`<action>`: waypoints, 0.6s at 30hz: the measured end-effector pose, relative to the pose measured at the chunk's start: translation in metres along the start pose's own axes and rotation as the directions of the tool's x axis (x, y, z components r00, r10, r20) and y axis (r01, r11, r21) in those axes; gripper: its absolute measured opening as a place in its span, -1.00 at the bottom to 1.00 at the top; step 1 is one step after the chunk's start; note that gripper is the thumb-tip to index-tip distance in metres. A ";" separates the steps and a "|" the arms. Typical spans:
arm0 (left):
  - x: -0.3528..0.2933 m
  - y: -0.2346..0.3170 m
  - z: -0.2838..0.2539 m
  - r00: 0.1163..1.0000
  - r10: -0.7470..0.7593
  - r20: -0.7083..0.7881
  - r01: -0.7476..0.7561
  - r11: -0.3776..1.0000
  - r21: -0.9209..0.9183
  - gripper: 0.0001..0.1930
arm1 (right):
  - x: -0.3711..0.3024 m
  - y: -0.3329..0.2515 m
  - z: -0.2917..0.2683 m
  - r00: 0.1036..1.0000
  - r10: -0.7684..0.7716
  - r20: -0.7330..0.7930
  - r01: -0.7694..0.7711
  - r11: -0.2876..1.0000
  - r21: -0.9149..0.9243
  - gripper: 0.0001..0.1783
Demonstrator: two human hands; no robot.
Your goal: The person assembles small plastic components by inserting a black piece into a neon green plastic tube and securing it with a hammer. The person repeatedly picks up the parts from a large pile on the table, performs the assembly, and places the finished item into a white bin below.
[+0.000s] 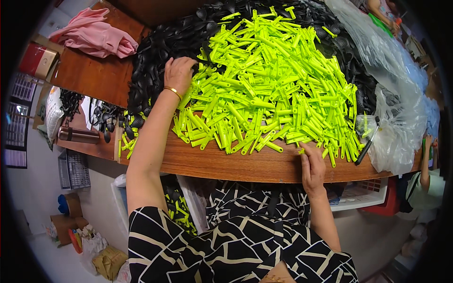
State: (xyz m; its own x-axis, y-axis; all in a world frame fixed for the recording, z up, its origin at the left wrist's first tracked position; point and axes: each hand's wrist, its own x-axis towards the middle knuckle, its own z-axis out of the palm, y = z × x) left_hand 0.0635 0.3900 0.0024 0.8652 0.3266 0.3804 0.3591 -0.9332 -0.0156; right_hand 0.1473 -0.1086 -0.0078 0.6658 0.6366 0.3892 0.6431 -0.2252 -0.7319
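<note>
Seemingly early in the work, the scene shows a wooden table [226, 165] almost wholly covered by loose parts. A large heap of bright green plastic pieces [269, 89] fills the middle, and a heap of black plastic pieces [155, 56] lies behind and to the left of it. The left hand [179, 73] rests palm down where the two heaps meet, fingers spread and curled loosely over black and green parts; whether it grips any single one cannot be told. The right hand [312, 167] sits at the near table edge, its fingertips pinched together on one small green piece [301, 151] just apart from the front of the green heap. A gold bangle [172, 91] circles the left wrist. Clear plastic bags [401, 108] slump on the right of the table, and a pink cloth [94, 35] lies at the far left corner. A white basket [361, 195] sits under the table edge on the right. No sorted or finished batch can be made out on the table, so nearly all of the stock appears still to be handled; a few green pieces [179, 207] lie in a container below, beside the person's knee.
</note>
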 end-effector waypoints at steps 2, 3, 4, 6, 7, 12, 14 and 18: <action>0.001 -0.007 0.004 1.000 0.022 -0.021 -0.021 0.999 0.047 -0.74 | -0.001 0.000 0.000 1.000 0.001 0.000 -0.001 1.000 0.019 -0.66; -0.001 -0.014 0.010 0.997 0.048 -0.053 -0.045 0.998 0.050 -0.75 | 0.000 0.003 0.001 0.999 -0.032 -0.038 0.031 0.999 -0.010 -0.67; 0.003 -0.014 0.012 0.993 0.079 -0.087 -0.074 0.996 0.051 -0.75 | 0.000 0.005 0.000 0.997 -0.035 -0.063 0.036 0.999 0.024 -0.67; 0.002 -0.007 0.009 0.991 -0.033 -0.129 0.021 0.996 -0.090 -0.76 | 0.000 0.005 0.000 0.993 -0.035 -0.112 0.046 0.995 0.091 -0.68; 0.005 -0.001 0.004 0.981 -0.132 -0.141 0.101 0.973 -0.210 -0.76 | 0.001 0.003 0.000 0.994 -0.001 -0.108 0.016 0.991 0.133 -0.72; 0.004 0.064 -0.027 0.938 -0.331 -0.103 0.141 0.636 -0.759 -0.78 | -0.004 0.005 0.002 0.996 0.007 -0.087 0.011 0.980 0.198 -0.75; -0.006 0.101 -0.037 0.971 -0.240 0.024 0.124 0.409 -0.904 -0.78 | -0.004 0.004 -0.003 0.997 0.017 -0.073 -0.002 0.979 0.202 -0.74; -0.049 0.185 -0.071 0.805 0.086 0.587 0.590 -0.019 -0.807 -0.67 | 0.028 -0.014 -0.017 0.995 -0.095 -0.012 0.096 0.982 0.164 -0.74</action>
State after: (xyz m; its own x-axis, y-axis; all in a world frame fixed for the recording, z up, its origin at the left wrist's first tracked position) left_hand 0.0632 0.1909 0.0463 0.9328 0.2708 -0.2379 0.2218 0.0892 0.9710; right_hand 0.1627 -0.0999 0.0227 0.6061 0.6464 0.4634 0.6332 -0.0396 -0.7730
